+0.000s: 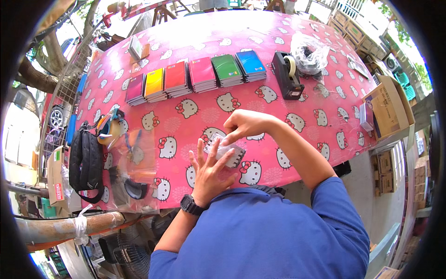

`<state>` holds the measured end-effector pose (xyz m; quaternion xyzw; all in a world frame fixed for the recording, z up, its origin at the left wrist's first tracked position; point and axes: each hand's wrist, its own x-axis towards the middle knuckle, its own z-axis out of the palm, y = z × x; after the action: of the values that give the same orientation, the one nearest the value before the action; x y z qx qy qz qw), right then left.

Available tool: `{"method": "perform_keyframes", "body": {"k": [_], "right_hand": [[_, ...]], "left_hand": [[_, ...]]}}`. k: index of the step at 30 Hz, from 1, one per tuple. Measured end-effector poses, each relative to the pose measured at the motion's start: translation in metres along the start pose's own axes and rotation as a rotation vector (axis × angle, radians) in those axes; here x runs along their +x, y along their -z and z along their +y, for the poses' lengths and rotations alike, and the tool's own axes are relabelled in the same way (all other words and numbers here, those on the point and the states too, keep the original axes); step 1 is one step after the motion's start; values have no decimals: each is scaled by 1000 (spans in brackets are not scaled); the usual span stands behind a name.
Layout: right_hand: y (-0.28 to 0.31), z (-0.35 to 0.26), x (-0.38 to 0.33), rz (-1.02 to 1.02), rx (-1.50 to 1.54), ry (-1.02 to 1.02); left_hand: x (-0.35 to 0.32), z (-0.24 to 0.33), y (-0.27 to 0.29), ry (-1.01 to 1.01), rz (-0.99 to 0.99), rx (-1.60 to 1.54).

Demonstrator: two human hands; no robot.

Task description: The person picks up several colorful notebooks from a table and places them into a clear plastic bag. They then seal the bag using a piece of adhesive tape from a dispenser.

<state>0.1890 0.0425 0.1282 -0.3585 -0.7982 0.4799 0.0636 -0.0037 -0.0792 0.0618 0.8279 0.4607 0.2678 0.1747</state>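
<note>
A small pale spiral notebook [235,157] lies tilted on the pink table in front of me, its dark binding coils facing right. My left hand [207,168] rests on its left side, fingers spread and stretched out. From the right, my right hand [246,124] reaches over the notebook's upper edge. Its fingers are bent and pinched together there; what is between them is too small to tell. Beyond my hands stands a row of spiral notebook stacks, among them a pink stack [202,74], a green stack [226,69] and a blue stack [251,64].
A black tape dispenser [289,76] stands right of the stacks, beside a clear plastic bag [310,53]. At left lie a black bag [87,160] and clear plastic packets [135,158]. An open cardboard box [389,109] stands at the table's right edge.
</note>
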Motion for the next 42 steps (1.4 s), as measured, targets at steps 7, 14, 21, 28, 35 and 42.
{"method": "perform_keyframes", "body": {"k": [7,14,21,28,35,42], "right_hand": [[-13,-3,12,60,-428,-263],[-1,11,5,65,-286,-131],[-38,82,15,-9,317,-96],[-87,111,-26,332,721,6],[-120,79,-65,649,569,47],[-86,183,-177,1591,758,-116]], "left_hand": [[19,9,15,-35,-66,131],[30,13,12,-53,-189,267],[25,11,14,-46,-209,241],[47,-17,21,-366,-156,245],[77,-8,-6,91,29,-364],[67,-29,-4,310,67,-586]]}}
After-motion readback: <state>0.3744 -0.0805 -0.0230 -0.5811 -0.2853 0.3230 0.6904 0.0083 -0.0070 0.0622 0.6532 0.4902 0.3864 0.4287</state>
